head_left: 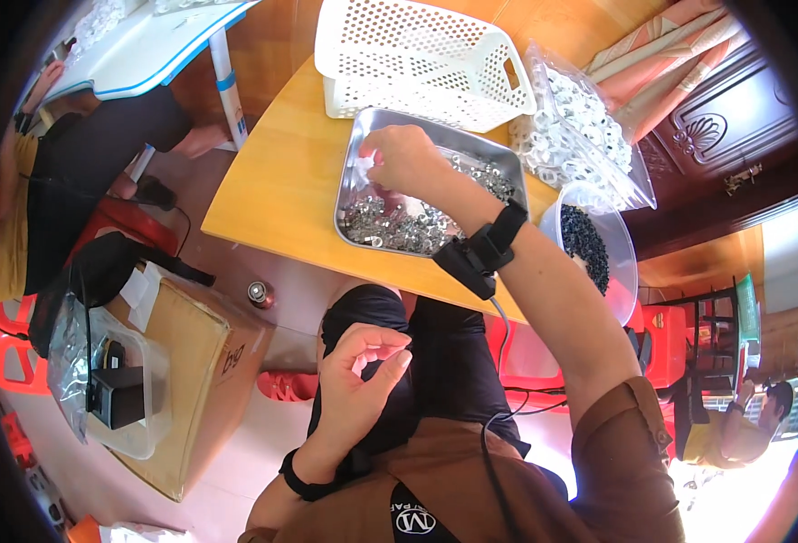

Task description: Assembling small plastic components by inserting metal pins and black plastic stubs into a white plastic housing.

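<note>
My right hand (408, 161) reaches over the left part of a metal tray (341, 204). Its bent fingers are closed on a small white piece (364, 168), whose exact kind I cannot make out. Spread across the tray bottom lie many small shiny metal parts (390, 222). Above my lap hangs my left hand (358, 366), palm turned inward. Its fingers curl loosely, with a gap between thumb and forefinger and nothing visible in them.
Behind the tray on the wooden table (263, 181) stands a white perforated basket (417, 68). To the right are a clear bag of white plastic parts (580, 118) and a clear tub (623, 244) of small black pieces. A cardboard box (204, 362) stands left; other people sit nearby.
</note>
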{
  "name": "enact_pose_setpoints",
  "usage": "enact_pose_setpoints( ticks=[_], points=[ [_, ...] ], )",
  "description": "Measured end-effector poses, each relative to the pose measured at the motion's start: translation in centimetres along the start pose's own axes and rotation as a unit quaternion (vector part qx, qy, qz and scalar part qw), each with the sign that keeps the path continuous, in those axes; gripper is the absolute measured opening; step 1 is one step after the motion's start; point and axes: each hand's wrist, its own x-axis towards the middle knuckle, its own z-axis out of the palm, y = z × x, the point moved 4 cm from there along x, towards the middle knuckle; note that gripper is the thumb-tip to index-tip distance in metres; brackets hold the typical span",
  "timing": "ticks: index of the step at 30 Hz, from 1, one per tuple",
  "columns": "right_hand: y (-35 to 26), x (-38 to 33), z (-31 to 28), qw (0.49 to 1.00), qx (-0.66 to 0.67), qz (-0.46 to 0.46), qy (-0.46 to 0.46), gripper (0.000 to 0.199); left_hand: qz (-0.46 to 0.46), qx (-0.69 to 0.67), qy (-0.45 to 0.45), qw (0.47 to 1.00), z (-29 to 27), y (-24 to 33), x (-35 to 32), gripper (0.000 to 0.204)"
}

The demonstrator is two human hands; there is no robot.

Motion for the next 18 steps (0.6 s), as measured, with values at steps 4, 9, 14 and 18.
enact_pose_setpoints(
  ticks=[4,9,14,18],
  points=[
    [0.5,-1.4,-0.8,1.000,-0.015,-0.011,0.017,0.029,-0.028,-0.048,-0.005,0.998,0.0,-0.2,-0.3,0.014],
    [-2.2,-8.6,-5.1,0.963,0.241,0.057,-0.109,0.024,-0.034,-0.073,0.040,0.996,-0.1,-0.1,-0.5,0.026],
    [-3.9,-17.6,-5.2,0.834,0.509,0.077,-0.196,0.023,-0.020,-0.072,0.035,0.997,1.9,1.2,-0.4,0.042],
    [-3.6,-22.2,-3.9,0.798,0.560,0.074,-0.211,0.027,0.125,0.057,-0.033,0.990,4.0,3.1,-0.2,0.056]
  ],
)
